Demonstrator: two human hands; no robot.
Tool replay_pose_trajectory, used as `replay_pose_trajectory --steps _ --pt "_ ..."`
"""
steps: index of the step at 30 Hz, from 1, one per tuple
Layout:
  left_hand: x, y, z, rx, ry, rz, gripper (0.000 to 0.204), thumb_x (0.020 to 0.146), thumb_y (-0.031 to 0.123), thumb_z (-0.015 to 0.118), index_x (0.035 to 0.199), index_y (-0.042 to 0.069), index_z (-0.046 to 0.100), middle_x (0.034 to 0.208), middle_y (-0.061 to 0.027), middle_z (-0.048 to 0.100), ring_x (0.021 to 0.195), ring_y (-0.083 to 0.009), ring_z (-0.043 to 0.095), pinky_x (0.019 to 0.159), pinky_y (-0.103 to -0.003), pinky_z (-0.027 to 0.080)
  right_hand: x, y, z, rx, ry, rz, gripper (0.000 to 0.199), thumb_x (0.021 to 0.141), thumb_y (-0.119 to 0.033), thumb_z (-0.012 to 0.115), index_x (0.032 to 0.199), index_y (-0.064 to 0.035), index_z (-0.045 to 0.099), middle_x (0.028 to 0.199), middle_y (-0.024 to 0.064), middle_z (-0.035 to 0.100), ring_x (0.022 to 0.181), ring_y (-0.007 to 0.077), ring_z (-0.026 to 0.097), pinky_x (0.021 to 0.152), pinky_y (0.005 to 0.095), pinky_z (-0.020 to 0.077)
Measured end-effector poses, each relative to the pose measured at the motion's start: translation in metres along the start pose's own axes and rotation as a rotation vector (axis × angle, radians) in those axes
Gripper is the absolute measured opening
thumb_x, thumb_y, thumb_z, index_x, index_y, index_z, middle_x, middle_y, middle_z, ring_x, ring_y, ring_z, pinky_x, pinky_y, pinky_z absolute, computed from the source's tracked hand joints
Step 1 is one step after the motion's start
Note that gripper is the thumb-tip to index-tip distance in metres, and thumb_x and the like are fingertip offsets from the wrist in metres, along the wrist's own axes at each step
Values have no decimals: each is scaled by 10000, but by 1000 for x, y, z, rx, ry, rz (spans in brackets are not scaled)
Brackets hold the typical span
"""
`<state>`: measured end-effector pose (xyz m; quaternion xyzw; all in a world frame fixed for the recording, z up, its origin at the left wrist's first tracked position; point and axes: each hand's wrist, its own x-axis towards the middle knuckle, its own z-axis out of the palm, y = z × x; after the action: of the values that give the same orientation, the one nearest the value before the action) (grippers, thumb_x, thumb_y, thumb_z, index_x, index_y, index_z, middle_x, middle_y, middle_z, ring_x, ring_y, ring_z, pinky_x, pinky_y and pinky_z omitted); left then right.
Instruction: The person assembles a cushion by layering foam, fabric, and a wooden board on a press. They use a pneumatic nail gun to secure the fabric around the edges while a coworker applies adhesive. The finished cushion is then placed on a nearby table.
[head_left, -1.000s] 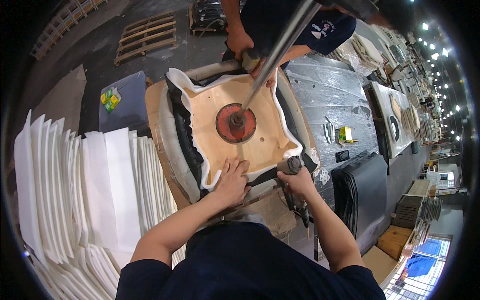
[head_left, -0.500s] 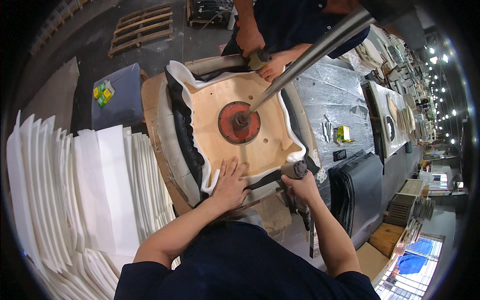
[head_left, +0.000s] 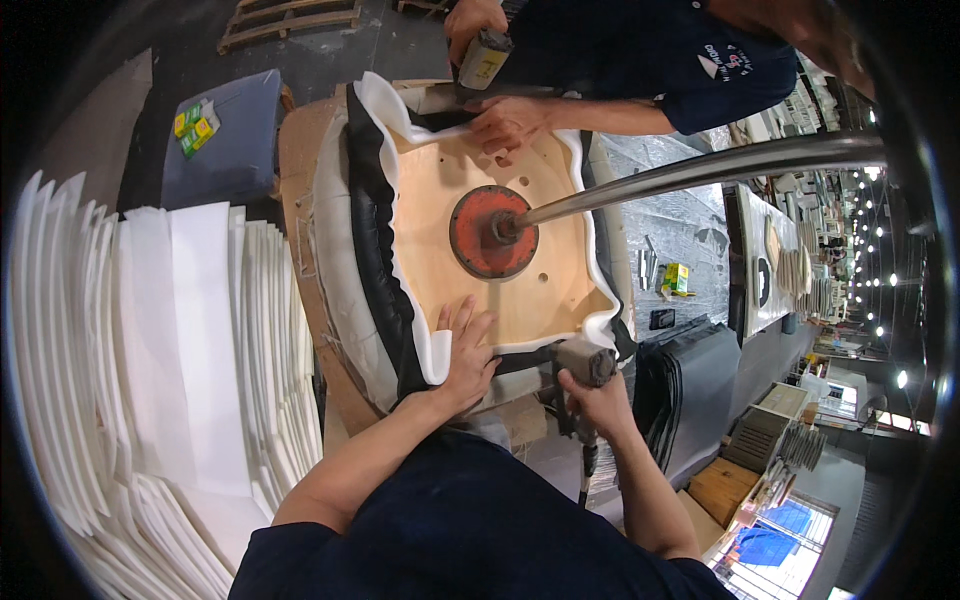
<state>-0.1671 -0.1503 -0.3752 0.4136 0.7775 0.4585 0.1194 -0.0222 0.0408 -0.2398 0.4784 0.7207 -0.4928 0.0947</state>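
1. Left hand (head_left: 462, 352) is lying spread, pressing white foam (head_left: 432, 350) over the near edge of the seat board (head_left: 470, 290), probably keeping it taut.
2. Right hand (head_left: 598, 400) is wrapping tight round a stapler (head_left: 585, 365), nose toward that edge.
3. Board is lying underside up on the surface; pole (head_left: 690, 175) is running right from its red plate (head_left: 492, 232).
4. Co-worker's hand (head_left: 510, 122) is pressing the far edge.

Brown workbench (head_left: 300, 190) bears the upturned seat base (head_left: 440, 230); foam sheets (head_left: 170, 330) beside.

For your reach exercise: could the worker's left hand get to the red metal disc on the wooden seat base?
Probably yes: the left hand rests flat at the seat base's near edge, with bare wood between it and the red disc.
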Motion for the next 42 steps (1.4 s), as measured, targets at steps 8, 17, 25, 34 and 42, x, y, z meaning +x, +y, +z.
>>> replay_pose_trajectory --steps 8,17,25,34,42 --pt "2 -1 4 12 41 -18 124 775 118 853 782 20 777 1488 -160 580 1597 -465 312 1302 -699 145 -25 -36 54 121 -139 89 354 994 -180 804 1275 16 715 859 42 725 611 123 640 566 317 516" --pt "3 0 5 33 2 -59 107 818 120 819 801 21 782 1518 -133 559 1604 -443 313 1310 -677 163 -18 -46 59 20 -103 102 318 975 -156 800 1240 6 730 868 50 740 606 139 652 565 327 521" --pt "1 -2 5 101 3 -52 106 848 129 775 815 29 763 1522 -107 562 1606 -433 318 1311 -672 171 -11 -56 65 5 -102 142 316 957 -157 815 1216 6 739 907 64 750 605 136 666 556 321 520" --pt "3 2 3 36 16 -24 145 796 110 796 876 -8 769 1525 -140 555 1597 -459 315 1298 -700 159 -2 -37 55 -41 -117 150 282 964 -193 818 1167 -12 745 881 68 731 599 134 661 515 330 511" --pt "29 47 -6 157 -178 -46 409 828 239 868 1157 41 729 1549 -220 457 1596 -521 236 1271 -745 168 -53 16 -7 518 72 196 283 981 -159 833 1177 -2 702 944 57 722 633 149 664 523 313 537"
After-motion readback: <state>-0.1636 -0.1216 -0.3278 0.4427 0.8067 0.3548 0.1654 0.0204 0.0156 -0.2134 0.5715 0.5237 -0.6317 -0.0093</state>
